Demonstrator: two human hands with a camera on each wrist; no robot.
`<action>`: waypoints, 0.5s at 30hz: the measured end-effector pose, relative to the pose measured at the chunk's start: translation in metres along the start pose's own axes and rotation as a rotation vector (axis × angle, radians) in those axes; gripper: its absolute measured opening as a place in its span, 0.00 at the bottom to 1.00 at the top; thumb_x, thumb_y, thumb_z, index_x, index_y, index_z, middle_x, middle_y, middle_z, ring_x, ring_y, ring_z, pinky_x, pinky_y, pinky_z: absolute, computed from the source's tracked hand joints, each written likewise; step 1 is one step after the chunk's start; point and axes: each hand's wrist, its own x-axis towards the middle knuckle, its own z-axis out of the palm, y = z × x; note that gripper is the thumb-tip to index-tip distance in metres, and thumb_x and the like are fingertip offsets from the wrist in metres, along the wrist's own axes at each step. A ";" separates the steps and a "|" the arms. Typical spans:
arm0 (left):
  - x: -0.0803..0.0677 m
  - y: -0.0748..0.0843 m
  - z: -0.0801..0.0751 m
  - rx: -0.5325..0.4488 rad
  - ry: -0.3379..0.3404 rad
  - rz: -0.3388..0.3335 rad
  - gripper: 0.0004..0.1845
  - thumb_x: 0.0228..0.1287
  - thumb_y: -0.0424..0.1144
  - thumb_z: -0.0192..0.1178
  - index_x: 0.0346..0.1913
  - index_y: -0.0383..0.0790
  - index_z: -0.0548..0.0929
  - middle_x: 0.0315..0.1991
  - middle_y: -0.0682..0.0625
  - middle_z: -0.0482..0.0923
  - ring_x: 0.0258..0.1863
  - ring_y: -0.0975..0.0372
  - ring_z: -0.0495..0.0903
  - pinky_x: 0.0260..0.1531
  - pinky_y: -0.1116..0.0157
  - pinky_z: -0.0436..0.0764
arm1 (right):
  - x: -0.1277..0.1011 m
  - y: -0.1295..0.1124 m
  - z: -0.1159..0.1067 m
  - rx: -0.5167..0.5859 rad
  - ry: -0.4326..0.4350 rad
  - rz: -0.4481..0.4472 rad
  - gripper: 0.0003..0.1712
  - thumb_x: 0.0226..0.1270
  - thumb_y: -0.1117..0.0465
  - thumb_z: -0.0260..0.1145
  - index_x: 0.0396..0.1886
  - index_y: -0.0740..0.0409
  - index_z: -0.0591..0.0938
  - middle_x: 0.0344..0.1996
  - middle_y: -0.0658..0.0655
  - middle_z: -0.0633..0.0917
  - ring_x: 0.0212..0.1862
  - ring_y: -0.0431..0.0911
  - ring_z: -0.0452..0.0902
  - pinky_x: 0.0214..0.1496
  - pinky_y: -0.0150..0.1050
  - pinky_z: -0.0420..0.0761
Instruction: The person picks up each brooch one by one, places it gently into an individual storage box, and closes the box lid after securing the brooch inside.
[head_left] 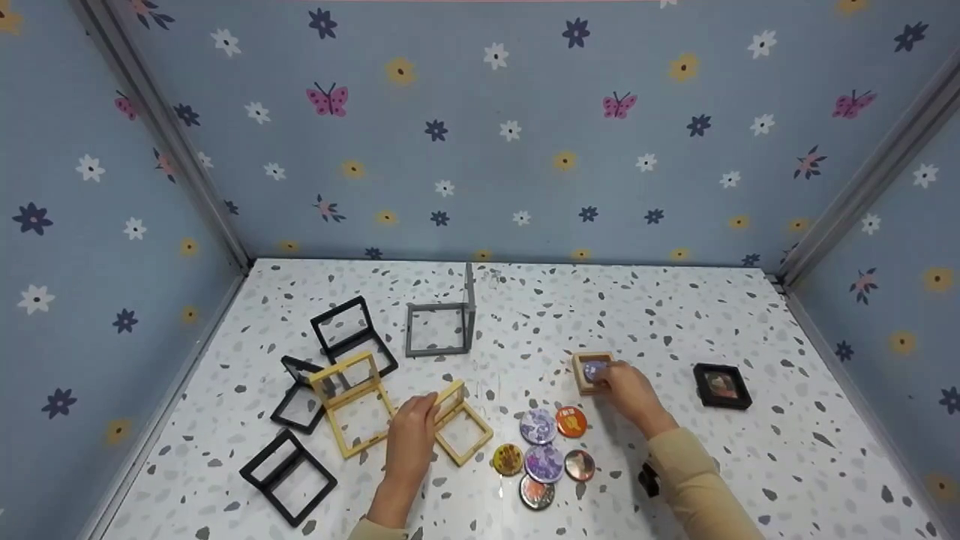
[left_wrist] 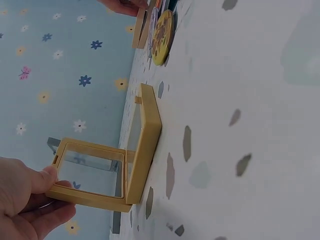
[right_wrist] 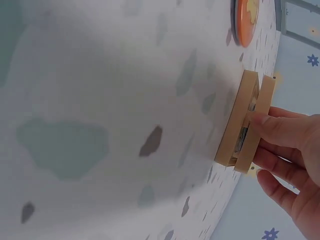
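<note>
The left hand (head_left: 411, 435) pinched the raised lid of an open wooden frame (head_left: 459, 424) near the front of the counter (head_left: 675, 315) — holding it up so the case stayed open. The right hand (head_left: 628, 390) gripped a small wooden frame (head_left: 590, 372) farther right, fingers (right_wrist: 280, 131) pressing its two halves together over a badge inside — seemingly to close it. Loose badges (head_left: 544, 450) lay between both hands

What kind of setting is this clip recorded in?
Most likely a small staged recording booth, not a home or shop: flowered blue wall panels on three sides held by metal corner posts, a speckled tabletop, and hinged display frames and badges laid out on it.
</note>
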 end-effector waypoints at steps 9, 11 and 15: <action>-0.003 0.001 0.000 -0.006 -0.008 -0.019 0.08 0.55 0.28 0.59 0.38 0.30 0.81 0.32 0.44 0.78 0.34 0.55 0.79 0.32 0.62 0.78 | -0.008 0.019 -0.007 0.021 -0.032 0.052 0.09 0.46 0.76 0.65 0.29 0.62 0.84 0.29 0.62 0.81 0.35 0.54 0.77 0.40 0.47 0.76; -0.003 0.001 0.000 -0.011 -0.011 -0.025 0.08 0.55 0.28 0.59 0.39 0.30 0.81 0.32 0.44 0.79 0.33 0.55 0.79 0.32 0.62 0.79 | -0.010 0.023 -0.009 0.018 -0.041 0.063 0.09 0.47 0.75 0.65 0.30 0.63 0.83 0.29 0.62 0.81 0.35 0.54 0.77 0.41 0.47 0.76; -0.004 0.002 0.000 -0.014 -0.020 -0.023 0.08 0.56 0.29 0.58 0.39 0.30 0.81 0.32 0.45 0.78 0.33 0.56 0.79 0.31 0.63 0.79 | -0.014 0.030 -0.013 0.013 -0.041 0.077 0.07 0.48 0.74 0.66 0.29 0.63 0.83 0.28 0.60 0.81 0.34 0.53 0.77 0.40 0.47 0.76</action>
